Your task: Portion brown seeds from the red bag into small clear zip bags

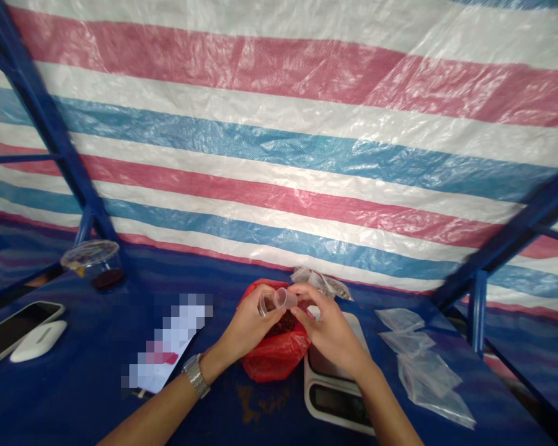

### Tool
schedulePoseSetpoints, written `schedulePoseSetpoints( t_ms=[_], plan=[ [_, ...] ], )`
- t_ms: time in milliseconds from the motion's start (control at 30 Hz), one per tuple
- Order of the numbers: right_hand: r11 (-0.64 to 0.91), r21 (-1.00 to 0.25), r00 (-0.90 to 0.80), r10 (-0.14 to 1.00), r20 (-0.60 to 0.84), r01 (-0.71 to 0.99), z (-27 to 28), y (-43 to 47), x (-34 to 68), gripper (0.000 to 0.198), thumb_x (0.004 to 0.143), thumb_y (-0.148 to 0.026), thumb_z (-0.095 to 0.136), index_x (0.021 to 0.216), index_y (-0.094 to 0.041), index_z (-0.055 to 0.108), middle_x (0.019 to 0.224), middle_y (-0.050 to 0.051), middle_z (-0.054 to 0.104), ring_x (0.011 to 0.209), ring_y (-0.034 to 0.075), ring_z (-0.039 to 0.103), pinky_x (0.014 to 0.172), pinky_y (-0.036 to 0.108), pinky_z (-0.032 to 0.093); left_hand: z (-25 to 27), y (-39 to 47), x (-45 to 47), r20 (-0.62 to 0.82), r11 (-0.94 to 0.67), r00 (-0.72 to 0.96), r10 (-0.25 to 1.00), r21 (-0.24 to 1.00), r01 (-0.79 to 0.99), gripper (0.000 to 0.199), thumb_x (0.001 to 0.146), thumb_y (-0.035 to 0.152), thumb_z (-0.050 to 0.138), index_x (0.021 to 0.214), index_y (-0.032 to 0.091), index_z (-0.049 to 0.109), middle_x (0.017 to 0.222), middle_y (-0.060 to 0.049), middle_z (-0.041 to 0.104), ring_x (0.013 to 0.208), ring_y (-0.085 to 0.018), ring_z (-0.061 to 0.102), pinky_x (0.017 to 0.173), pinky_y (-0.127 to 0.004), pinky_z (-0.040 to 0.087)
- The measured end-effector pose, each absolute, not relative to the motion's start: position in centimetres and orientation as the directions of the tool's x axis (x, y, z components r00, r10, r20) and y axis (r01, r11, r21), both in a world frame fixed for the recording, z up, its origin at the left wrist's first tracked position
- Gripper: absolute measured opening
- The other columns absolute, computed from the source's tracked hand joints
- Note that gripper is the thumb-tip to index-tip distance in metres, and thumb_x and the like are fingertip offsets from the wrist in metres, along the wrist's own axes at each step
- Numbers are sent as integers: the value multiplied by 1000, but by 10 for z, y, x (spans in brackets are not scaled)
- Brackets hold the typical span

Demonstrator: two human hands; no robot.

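My left hand point(251, 322), with a metal watch on its wrist, is closed around a small clear round container point(266, 303). In my right hand point(328, 328) a small translucent plastic cup point(286, 298) is pinched by its rim, tilted with its mouth toward me. The two pieces are side by side, and I cannot tell whether they touch. Both hands are above an open red plastic bag point(276, 356) that holds dark reddish-brown loose bits point(286, 323). A white digital scale point(311, 390) lies under my right forearm, partly hidden by it.
Several clear zip bags point(428, 371) lie at the right. Behind the red bag are filled clear bags point(332, 286). On the left are a phone point(21, 328), a white earbud case point(39, 341), a lidded plastic tub point(95, 260) and a blurred-out screen point(170, 347). Blue frame bars point(51, 130) flank a striped tarp.
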State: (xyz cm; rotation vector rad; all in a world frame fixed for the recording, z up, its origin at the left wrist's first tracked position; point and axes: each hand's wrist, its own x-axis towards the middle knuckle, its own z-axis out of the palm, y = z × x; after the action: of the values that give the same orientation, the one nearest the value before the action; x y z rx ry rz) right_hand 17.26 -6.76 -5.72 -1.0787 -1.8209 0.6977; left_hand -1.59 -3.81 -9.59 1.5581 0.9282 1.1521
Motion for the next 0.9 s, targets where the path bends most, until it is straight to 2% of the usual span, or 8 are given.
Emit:
schedulePoseSetpoints(
  t_ms=[133,300,400,533,633,767,833,900],
  plan=[
    [452,-740,-234,892,388,498,-60,-65,179,20,96,-23,60,115,-24,67,114,6,73,100,22,67,93,37,51,-89,-31,-23,262,-267,181,948,964,7,24,86,38,72,89,19,58,78,3,59,72,-14,57,70,-26,46],
    [453,-552,-327,891,316,700,-70,-67,173,30,90,-6,61,111,-25,71,111,4,74,108,25,65,101,42,46,-75,-22,-37,254,-255,16,967,966,42,23,87,40,67,93,20,58,81,2,61,78,-16,60,74,-27,47],
    [461,-414,-341,879,333,784,-75,-68,167,33,92,-3,57,113,-24,71,111,6,73,109,26,63,101,44,45,-67,-25,-45,262,-262,34,964,928,267,18,89,38,61,87,21,58,79,1,60,75,-17,59,72,-28,46],
    [474,-290,-365,860,357,831,-74,-68,167,36,94,-2,53,116,-24,71,117,6,72,115,28,60,102,45,43,-60,-34,-55,223,-262,150,963,662,702,13,91,32,54,84,21,58,88,-3,63,76,-19,60,73,-32,43],
    [457,-297,-350,869,349,839,-69,-68,173,38,93,0,52,114,-25,72,119,5,72,117,26,59,102,43,41,-58,-39,-59,130,-230,191,973,520,822,16,93,35,52,88,21,57,99,-8,65,80,-22,64,72,-33,42],
    [420,-377,-329,901,285,825,-64,-70,179,36,90,1,55,108,-25,72,113,3,75,114,24,60,102,41,38,-52,-45,-62,-15,-185,207,978,390,902,19,96,36,45,89,22,56,90,-10,70,80,-28,68,65,-32,37],
    [413,-404,-330,907,261,816,-64,-71,178,36,89,1,56,108,-24,72,111,2,76,111,24,60,100,40,37,-51,-47,-63,-64,-157,194,979,370,916,21,97,36,44,89,22,58,86,-11,72,78,-30,69,64,-32,36],
    [423,-415,-340,904,260,806,-65,-72,175,36,89,2,56,109,-24,71,110,1,76,109,23,59,99,39,35,-52,-47,-64,-61,-156,199,978,417,895,21,95,38,49,87,23,62,85,-10,74,78,-30,71,64,-31,38]
  ],
)
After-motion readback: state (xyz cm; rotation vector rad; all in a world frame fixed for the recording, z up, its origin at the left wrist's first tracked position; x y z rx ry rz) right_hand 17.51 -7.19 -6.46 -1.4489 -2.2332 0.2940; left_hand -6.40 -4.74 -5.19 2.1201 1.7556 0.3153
